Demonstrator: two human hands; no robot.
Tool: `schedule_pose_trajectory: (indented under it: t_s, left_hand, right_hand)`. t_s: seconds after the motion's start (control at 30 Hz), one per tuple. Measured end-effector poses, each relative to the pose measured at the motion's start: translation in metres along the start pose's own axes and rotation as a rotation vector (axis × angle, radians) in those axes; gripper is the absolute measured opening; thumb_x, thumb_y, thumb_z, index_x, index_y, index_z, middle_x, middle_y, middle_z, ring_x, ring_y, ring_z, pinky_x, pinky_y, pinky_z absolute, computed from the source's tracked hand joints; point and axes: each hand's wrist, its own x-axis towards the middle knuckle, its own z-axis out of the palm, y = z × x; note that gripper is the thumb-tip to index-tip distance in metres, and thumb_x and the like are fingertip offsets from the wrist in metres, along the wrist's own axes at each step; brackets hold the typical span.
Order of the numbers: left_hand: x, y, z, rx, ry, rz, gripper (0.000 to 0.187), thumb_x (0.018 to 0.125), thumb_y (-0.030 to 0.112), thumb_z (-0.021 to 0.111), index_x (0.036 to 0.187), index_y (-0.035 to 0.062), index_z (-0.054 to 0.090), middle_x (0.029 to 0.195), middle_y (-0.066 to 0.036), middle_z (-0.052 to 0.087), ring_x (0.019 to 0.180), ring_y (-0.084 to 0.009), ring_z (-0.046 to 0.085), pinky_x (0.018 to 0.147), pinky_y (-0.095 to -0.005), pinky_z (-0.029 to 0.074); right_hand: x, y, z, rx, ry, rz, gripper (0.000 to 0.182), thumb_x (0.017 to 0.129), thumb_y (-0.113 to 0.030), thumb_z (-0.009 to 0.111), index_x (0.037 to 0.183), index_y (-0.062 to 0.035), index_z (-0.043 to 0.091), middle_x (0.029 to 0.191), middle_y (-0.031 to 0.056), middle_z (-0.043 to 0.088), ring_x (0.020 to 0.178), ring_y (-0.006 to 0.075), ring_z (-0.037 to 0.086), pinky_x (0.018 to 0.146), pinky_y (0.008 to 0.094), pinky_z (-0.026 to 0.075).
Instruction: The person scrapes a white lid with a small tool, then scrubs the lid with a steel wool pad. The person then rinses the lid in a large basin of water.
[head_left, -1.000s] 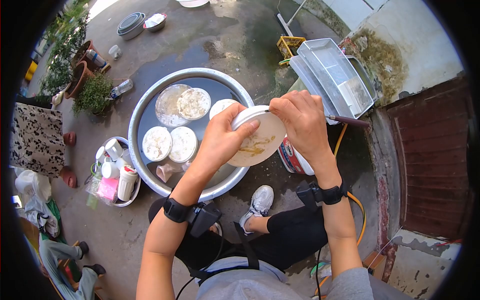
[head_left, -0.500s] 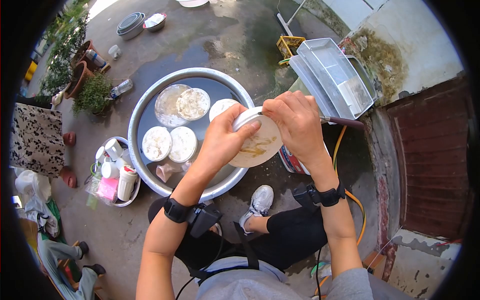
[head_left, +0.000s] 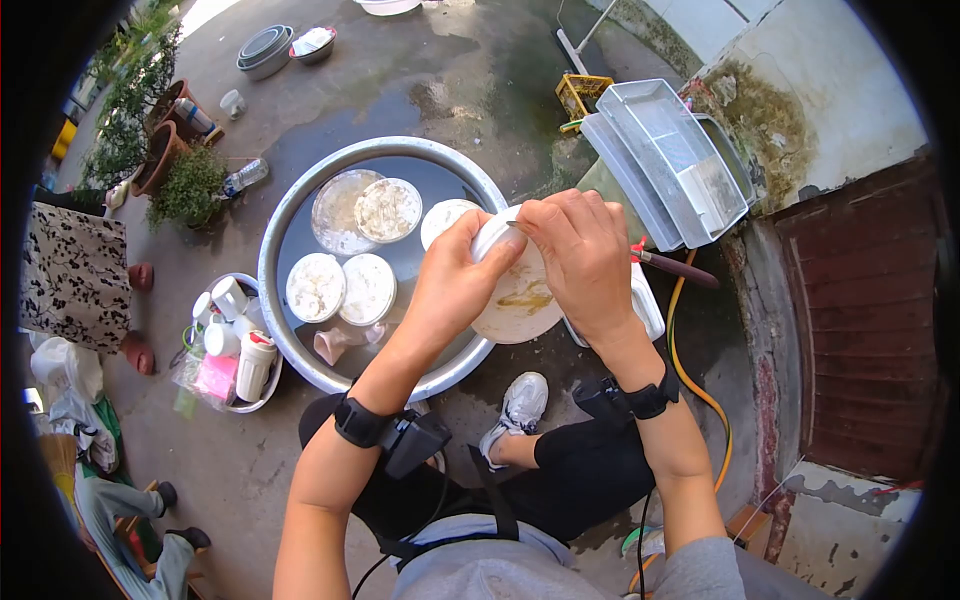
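My left hand (head_left: pixel 462 268) grips a round white lid (head_left: pixel 520 312) by its upper rim, thumb on the near side. Yellow-brown smears mark the lid's face. In my closed right hand (head_left: pixel 585 260) is a slim metal tool with a dark handle (head_left: pixel 682 269); its tip meets the lid's rim, and my fingers hide most of the shaft. Under the lid stands a large metal basin (head_left: pixel 275 330) of water. Several white round lids (head_left: pixel 367 289) with crusty patches lie in it, along with a pinkish piece (head_left: pixel 329 346).
Left of the basin, a bowl holds white cups (head_left: pixel 228 297) and a pink packet (head_left: pixel 217 376). Clear plastic bins (head_left: pixel 670 150) lean at the upper right, near a yellow crate (head_left: pixel 582 97). A yellow hose (head_left: pixel 712 400) runs along the right. Other people's legs (head_left: pixel 130 515) show at left.
My right hand and the tool have shifted slightly left and down along the lid's rim, the handle tilting lower. The lid has turned a little in my left hand.
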Motion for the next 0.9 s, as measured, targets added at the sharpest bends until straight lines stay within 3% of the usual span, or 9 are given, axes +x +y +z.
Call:
schedule_pose_trajectory:
  t_s: [0.27, 0.5, 0.57, 0.67, 0.9]
  left_hand:
    - [0.002, 0.002, -0.005, 0.005, 0.055, 0.061, 0.026, 0.090, 0.023, 0.069, 0.097, -0.0016, 0.062, 0.087, -0.010, 0.067, 0.081, -0.0136, 0.063, 0.071, -0.0309, 0.051]
    - [0.004, 0.000, -0.009, -0.009, 0.014, -0.031, 0.026, 0.083, 0.016, 0.069, 0.100, -0.0019, 0.062, 0.090, -0.010, 0.067, 0.085, -0.0166, 0.064, 0.078, -0.0313, 0.051]
    - [0.005, -0.001, -0.012, -0.022, -0.094, -0.091, 0.031, 0.084, 0.008, 0.064, 0.114, 0.0006, 0.061, 0.103, -0.005, 0.064, 0.093, -0.0114, 0.061, 0.086, -0.0269, 0.049]
    - [0.005, 0.002, -0.012, 0.029, -0.076, -0.047, 0.034, 0.084, 0.008, 0.066, 0.117, 0.0008, 0.062, 0.105, -0.006, 0.066, 0.095, -0.0120, 0.062, 0.086, -0.0270, 0.049]
    - [0.004, 0.006, -0.009, -0.022, -0.004, 0.003, 0.033, 0.082, 0.015, 0.072, 0.111, -0.0008, 0.068, 0.098, -0.011, 0.071, 0.089, -0.0150, 0.067, 0.081, -0.0302, 0.052]
  right_hand:
    - [-0.002, -0.001, 0.002, -0.025, -0.013, -0.013, 0.019, 0.078, -0.010, 0.066, 0.096, -0.0161, 0.063, 0.083, -0.0014, 0.057, 0.082, 0.0182, 0.057, 0.072, 0.0336, 0.040]
    - [-0.003, 0.007, 0.001, 0.099, -0.031, 0.118, 0.019, 0.085, -0.009, 0.066, 0.102, -0.0134, 0.060, 0.085, 0.0020, 0.057, 0.074, 0.0236, 0.059, 0.062, 0.0358, 0.042]
    - [-0.005, 0.009, 0.002, 0.131, -0.058, 0.172, 0.020, 0.085, -0.008, 0.066, 0.104, -0.0129, 0.060, 0.086, 0.0026, 0.057, 0.073, 0.0247, 0.059, 0.061, 0.0362, 0.042]
    - [-0.004, 0.015, 0.003, 0.123, -0.037, 0.153, 0.024, 0.086, -0.008, 0.066, 0.108, -0.0133, 0.058, 0.088, 0.0031, 0.057, 0.078, 0.0250, 0.061, 0.066, 0.0367, 0.043]
    - [-0.002, 0.020, -0.008, 0.002, -0.073, 0.021, 0.016, 0.084, -0.010, 0.063, 0.098, -0.0180, 0.067, 0.089, -0.0029, 0.061, 0.083, 0.0163, 0.060, 0.080, 0.0340, 0.038]
